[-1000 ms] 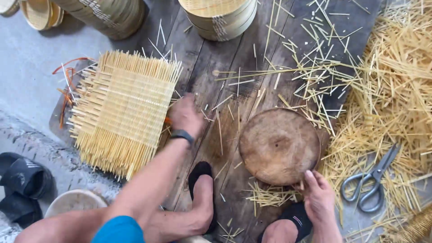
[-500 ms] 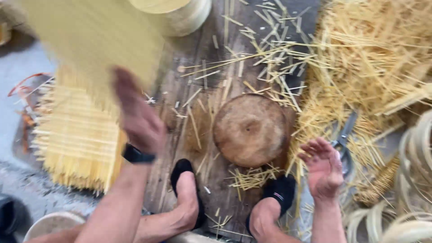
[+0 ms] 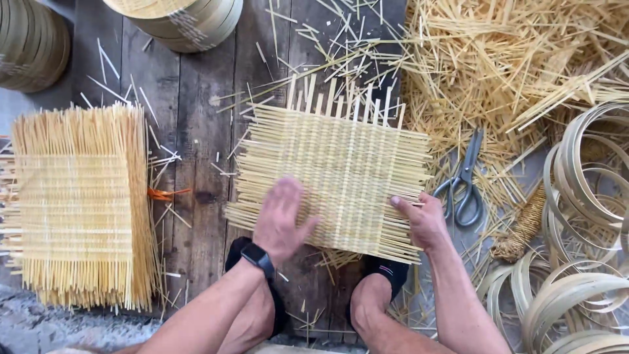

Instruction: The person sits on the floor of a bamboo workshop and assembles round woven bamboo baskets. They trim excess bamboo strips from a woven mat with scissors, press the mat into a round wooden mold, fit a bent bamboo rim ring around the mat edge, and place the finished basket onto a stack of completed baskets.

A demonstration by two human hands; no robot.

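Note:
A square woven bamboo mat (image 3: 341, 164) lies flat on the dark wooden boards in front of me, loose strip ends sticking out on every side. My left hand (image 3: 280, 219) rests palm down on its near left part, fingers spread, a black watch on the wrist. My right hand (image 3: 422, 219) grips the mat's near right edge. My two feet in black sandals sit just below the mat. A stack of similar woven mats (image 3: 78, 203) lies to the left.
Grey scissors (image 3: 464, 183) lie right of the mat among loose bamboo strips (image 3: 524, 65). Coiled bamboo hoops (image 3: 583, 249) pile at the right. Round bamboo frames (image 3: 190, 23) stand at the top, more at the top left (image 3: 29, 46).
My left hand lifted a mat off the left stack and swung it over. It now lies in front of me, covering the round wooden block. My right hand moved onto its edge.

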